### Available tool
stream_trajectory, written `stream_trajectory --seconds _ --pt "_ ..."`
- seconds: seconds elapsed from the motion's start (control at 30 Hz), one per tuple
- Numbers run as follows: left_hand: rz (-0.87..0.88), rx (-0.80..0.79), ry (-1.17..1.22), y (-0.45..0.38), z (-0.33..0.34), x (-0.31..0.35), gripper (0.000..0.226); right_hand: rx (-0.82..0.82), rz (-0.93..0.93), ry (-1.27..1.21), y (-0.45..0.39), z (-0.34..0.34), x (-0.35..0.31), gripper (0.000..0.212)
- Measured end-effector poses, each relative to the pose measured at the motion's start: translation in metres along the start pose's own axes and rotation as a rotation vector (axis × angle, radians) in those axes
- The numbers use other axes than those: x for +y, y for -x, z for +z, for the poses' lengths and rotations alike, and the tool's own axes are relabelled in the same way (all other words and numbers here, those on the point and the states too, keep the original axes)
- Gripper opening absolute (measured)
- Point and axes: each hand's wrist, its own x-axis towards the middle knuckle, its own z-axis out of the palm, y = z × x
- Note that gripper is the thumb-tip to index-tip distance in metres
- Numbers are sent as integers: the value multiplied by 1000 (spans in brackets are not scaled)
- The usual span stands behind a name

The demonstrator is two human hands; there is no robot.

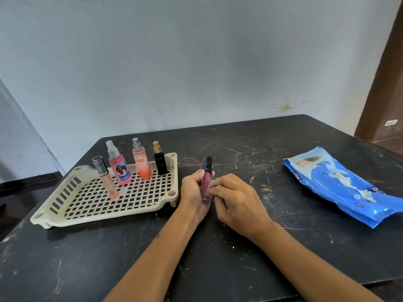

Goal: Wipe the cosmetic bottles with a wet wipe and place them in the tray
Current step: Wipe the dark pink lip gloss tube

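Upright lip-gloss tube [206, 186] gripped between left fingers [197, 174] and right fingers [214, 188].

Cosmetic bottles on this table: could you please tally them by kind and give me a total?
Spray bottles: 3, pink, peach and black, upright in the tray.
Lip gloss tubes: 2, a clear one upright in the tray and a mauve one held by the left hand, with the right hand on it.
Total: 5.
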Motion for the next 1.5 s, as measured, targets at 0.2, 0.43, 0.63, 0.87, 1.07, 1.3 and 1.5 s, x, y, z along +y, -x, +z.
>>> stream_trajectory --seconds 0.2,0.43,0.63,0.87,1.07,1.3,1.5 --pt "0 8 -20 -1 -1 0 13 -13 5 9 -1 1 -3 27" --pt "5 29 -25 0 2 0 13 -16 41 11 0 0 -5 28" --pt "-13 73 -39 -1 1 0 16 -19 31 -3 2 -3 -8 25" --pt "-37 83 -38 2 2 1 14 -14 6 -20 3 -4 -10 23" --pt "-37 79 -26 1 2 1 15 -5 32 -13 4 -2 -8 24" --pt "-22 82 -8 0 3 1 16 -3 74 15 3 0 -7 27" --pt "-25 91 -64 2 2 1 19 -76 -24 -53 3 -5 -12 26"
